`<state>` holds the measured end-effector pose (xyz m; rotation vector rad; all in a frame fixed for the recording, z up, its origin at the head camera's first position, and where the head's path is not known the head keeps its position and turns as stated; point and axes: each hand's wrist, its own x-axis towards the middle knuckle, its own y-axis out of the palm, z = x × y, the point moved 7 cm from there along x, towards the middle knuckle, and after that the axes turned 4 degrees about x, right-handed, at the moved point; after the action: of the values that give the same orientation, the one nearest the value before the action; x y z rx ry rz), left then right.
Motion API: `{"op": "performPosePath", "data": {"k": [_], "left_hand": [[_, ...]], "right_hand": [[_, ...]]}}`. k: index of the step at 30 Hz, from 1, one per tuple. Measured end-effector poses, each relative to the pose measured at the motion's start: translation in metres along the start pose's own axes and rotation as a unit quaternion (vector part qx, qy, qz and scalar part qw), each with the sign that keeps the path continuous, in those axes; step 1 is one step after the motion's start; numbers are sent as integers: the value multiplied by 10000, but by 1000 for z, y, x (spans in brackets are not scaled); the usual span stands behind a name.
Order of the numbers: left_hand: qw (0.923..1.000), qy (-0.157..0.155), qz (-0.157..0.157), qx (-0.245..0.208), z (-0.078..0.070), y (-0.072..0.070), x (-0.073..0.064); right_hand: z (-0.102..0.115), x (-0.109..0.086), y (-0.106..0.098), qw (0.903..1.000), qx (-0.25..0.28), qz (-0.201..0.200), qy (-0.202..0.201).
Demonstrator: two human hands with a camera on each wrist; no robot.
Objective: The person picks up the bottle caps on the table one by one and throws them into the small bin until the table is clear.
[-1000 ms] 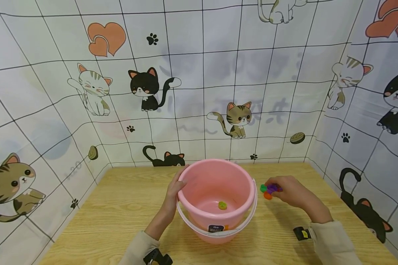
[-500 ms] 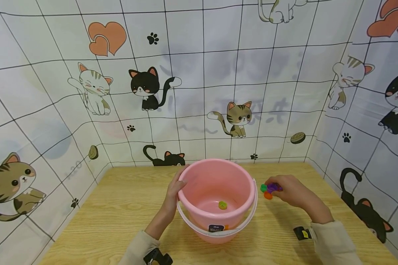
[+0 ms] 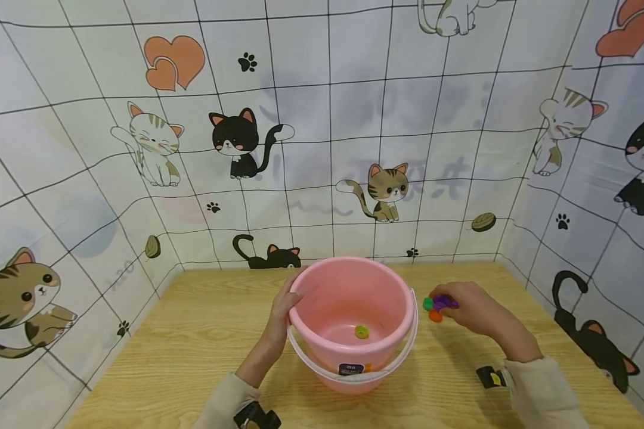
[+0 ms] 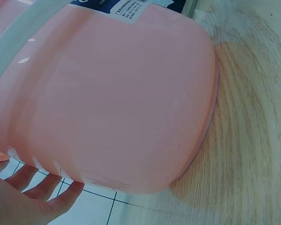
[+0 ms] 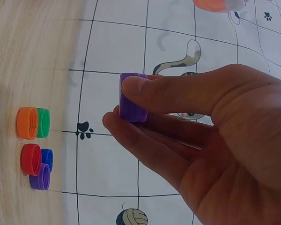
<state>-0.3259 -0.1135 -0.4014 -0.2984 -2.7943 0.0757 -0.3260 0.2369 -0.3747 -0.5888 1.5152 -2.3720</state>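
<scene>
A pink bucket [image 3: 343, 283] with a white handle [image 3: 354, 376] stands upright on the wooden table. On its floor inside lies a yellow-green bottle cap [image 3: 361, 332]. My left hand [image 3: 280, 313] grips the bucket's left rim, thumb over the edge and fingers spread on the outer wall. To the bucket's right, my right hand [image 3: 469, 307] pinches a purple bottle cap [image 5: 133, 111] between thumb and fingers, raised above the table. Below it on the wood sit an orange cap [image 5: 26, 123], a green cap [image 5: 43, 123], a red cap [image 5: 31, 159], a blue cap [image 5: 47, 158] and another purple cap [image 5: 40, 177].
The wooden table [image 3: 209, 333] reaches back to a white cloth wall [image 3: 300, 149] with grid lines and cartoon cats, which also encloses both sides. A black wrist camera [image 3: 491, 376] is strapped near the right sleeve [image 3: 539, 387].
</scene>
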Motion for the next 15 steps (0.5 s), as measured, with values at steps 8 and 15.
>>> {"op": "performPosePath", "data": {"k": [8,15], "left_hand": [[10000,10,71,-18,1,-1,1],[10000,14,64,-67,2,-1,2]], "right_hand": [[2,0,-1,10000,9,-35,-11],[3,0,-4,9999,-65,-91,-76]]}}
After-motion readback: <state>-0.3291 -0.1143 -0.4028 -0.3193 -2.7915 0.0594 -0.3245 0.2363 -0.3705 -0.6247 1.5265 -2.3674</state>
